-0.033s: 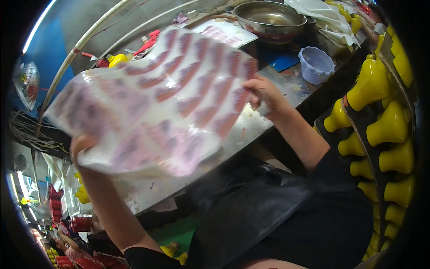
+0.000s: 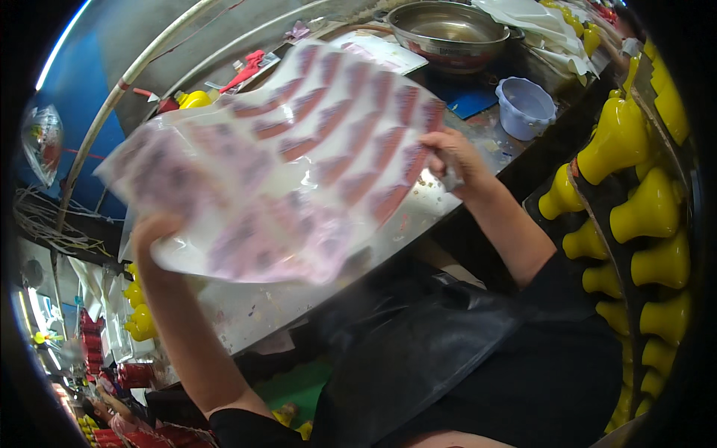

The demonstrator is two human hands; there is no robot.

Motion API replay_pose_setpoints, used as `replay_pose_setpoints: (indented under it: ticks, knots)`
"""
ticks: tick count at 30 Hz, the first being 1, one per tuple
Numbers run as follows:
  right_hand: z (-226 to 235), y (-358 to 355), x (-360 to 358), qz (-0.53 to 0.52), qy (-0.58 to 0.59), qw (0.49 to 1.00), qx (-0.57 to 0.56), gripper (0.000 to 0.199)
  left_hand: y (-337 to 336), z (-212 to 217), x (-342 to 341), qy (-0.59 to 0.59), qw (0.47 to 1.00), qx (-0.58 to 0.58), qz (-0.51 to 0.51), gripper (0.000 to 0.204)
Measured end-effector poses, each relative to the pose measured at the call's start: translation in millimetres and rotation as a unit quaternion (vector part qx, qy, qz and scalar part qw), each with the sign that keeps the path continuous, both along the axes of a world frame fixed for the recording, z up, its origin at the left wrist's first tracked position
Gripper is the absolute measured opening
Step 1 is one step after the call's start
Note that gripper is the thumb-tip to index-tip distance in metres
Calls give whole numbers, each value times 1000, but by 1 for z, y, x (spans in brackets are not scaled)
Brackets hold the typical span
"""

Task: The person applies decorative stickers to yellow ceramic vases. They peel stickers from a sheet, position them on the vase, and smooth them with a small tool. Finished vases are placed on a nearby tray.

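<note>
Between my two hands I hold up a large glossy white sheet (image 2: 299, 172) printed with curved red-and-purple bands and blurred pink floral patches. My left hand (image 2: 155, 233) has its lower left edge, with the fingers partly hidden behind the sheet. At the right edge my right hand (image 2: 454, 155) pinches the sheet between thumb and fingers. The sheet hangs tilted above a pale, stained worktable (image 2: 258, 310) and covers much of it.
A lilac tub (image 2: 526, 109) and a wide metal basin (image 2: 448, 33) stand at the back right. A blue flat piece (image 2: 478, 103) lies by the tub. Yellow vase-shaped pieces (image 2: 646, 205) hang along the right side. A pale curved pole (image 2: 123, 86) rises at the left.
The sheet has shifted slightly to the right, and both hands have moved right with it. My grip on it stays the same.
</note>
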State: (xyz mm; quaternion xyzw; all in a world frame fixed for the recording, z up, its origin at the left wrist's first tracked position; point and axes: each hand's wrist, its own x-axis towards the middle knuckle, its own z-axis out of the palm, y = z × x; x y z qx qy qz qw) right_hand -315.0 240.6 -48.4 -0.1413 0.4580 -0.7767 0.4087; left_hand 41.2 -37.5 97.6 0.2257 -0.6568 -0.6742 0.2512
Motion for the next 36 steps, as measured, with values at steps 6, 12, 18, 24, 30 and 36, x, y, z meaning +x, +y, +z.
replay_pose_setpoints:
  ticks: [6,12,18,24,30,36]
  knots:
    - [-66,77,-57,-172,4,983,71,7,37,-82,-143,-151,987,11,-63,37]
    - [-99,103,-94,-258,-8,960,106,11,67,-128,-222,-195,979,45,-28,36]
    - [-118,117,-116,-269,-11,951,155,16,89,-180,-233,-174,971,155,48,52]
    - [-124,120,-114,-275,-18,945,174,14,103,-204,-230,-242,953,149,107,83]
    - [-133,124,-128,-260,33,943,206,12,119,-199,-218,-238,952,-117,152,83]
    - [-141,133,-143,-197,169,936,238,13,126,-169,-132,23,920,-362,148,45]
